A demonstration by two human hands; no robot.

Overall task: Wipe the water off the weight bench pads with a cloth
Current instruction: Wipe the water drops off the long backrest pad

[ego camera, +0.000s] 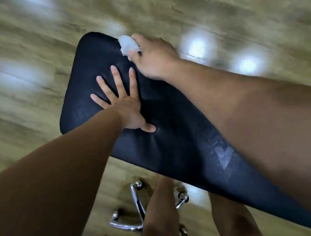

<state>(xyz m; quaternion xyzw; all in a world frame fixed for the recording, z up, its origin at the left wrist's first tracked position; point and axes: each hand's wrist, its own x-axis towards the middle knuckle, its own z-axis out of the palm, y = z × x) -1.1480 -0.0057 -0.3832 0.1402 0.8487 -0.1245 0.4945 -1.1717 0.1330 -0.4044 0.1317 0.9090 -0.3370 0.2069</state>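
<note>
A long black weight bench pad (91, 53) runs from the upper middle down to the lower right. My left hand (123, 105) lies flat on it with the fingers spread, pressing into the padding. My right hand (152, 59) is at the pad's far right corner, closed around a bunched white cloth (127, 43) that rests on the pad's edge. A pale logo (225, 154) shows on the pad near my right forearm. The frame is blurred, and water on the pad cannot be made out.
Wooden floor (23, 73) surrounds the bench, with bright light reflections at the right. Below the pad stands a chrome wheeled base (137, 211), and my bare legs (160, 218) are beside it.
</note>
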